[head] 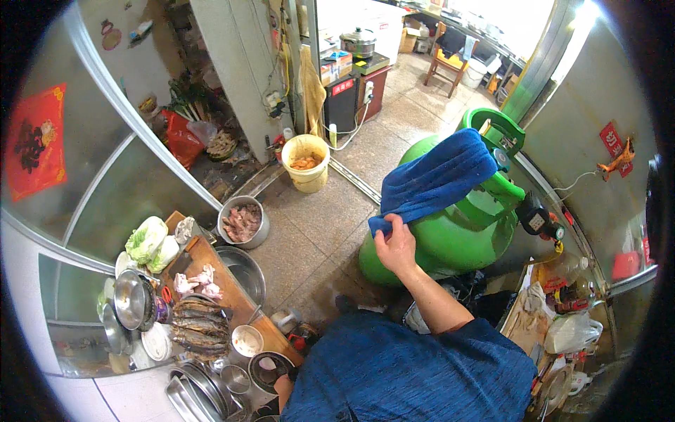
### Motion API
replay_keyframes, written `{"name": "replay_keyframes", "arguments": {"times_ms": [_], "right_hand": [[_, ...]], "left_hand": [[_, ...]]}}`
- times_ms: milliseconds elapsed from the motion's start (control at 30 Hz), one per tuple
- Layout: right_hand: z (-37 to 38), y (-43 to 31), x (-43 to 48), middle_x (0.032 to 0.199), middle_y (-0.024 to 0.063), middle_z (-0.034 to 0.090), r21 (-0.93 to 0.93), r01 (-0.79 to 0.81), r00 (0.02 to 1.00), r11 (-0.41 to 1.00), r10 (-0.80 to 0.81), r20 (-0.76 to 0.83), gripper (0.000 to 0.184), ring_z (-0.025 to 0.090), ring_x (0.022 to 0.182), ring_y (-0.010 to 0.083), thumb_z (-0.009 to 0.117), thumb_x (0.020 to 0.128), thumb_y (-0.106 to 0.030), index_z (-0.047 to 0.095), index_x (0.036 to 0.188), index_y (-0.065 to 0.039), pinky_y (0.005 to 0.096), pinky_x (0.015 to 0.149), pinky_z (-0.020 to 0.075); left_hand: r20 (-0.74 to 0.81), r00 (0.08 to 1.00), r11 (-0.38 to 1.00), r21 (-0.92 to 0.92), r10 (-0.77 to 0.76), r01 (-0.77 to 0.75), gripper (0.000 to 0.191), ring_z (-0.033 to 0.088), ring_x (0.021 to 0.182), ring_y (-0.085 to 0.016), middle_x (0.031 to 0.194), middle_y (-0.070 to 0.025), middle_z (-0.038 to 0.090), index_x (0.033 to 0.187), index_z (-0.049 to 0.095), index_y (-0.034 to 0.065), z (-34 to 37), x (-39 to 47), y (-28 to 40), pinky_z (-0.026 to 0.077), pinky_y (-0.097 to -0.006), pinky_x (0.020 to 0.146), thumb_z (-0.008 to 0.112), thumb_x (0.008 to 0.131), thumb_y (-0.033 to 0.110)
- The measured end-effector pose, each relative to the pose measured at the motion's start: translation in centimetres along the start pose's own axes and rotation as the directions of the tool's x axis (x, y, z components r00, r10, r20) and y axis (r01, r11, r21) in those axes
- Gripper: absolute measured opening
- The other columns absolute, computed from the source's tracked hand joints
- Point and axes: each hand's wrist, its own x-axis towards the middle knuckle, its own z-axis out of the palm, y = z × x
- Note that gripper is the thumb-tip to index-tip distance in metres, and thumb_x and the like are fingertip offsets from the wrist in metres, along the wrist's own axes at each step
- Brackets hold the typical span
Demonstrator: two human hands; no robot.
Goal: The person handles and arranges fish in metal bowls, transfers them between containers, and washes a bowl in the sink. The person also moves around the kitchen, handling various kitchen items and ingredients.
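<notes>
My right hand pinches the near corner of a blue towel. The towel lies across the top of a large green gas cylinder, which has a green collar and a regulator with a gauge. Low in the picture, my left hand is mostly hidden by my body. It is beside the rim of a dark round pot that has a pale piece inside; whether it grips anything cannot be seen.
On the left, a wooden board bears raw poultry pieces and dried fish. A pot of meat and a yellow bucket stand on the floor. A cluttered wooden shelf is at the right; a chair stands beyond the doorway.
</notes>
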Motion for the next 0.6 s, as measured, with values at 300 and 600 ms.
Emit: {"name": "replay_keyframes", "arguments": {"times_ms": [300,600], "right_hand": [[2.2,-1.7,-0.7,0.070,0.0142,0.060,0.157,-0.041,0.991,0.987,0.020,0.134,0.021,0.060,0.064,0.0301,0.063,0.077,-0.015,0.054,0.093,-0.005,0.0391,0.058,0.0467],[2.6,-1.2,-0.8,0.063,0.0124,0.058,0.147,-0.022,0.994,0.989,0.006,0.107,0.017,0.059,0.058,0.0296,0.062,0.076,-0.014,0.055,0.089,-0.007,0.0401,0.056,0.0458]], "left_hand": [[0.112,0.985,0.991,-0.017,-0.128,0.131,0.027,0.063,0.079,-0.033,0.083,-0.0125,0.066,0.077,0.065,0.0110,3.3,0.2,-1.9,0.049,-0.0452,0.066,0.054,0.079,0.035],[-0.013,0.997,0.997,0.008,-0.072,0.072,0.027,0.065,0.081,-0.028,0.083,-0.0094,0.067,0.079,0.067,0.0143,6.4,0.4,-2.0,0.051,-0.0425,0.067,0.058,0.078,0.040]]}}
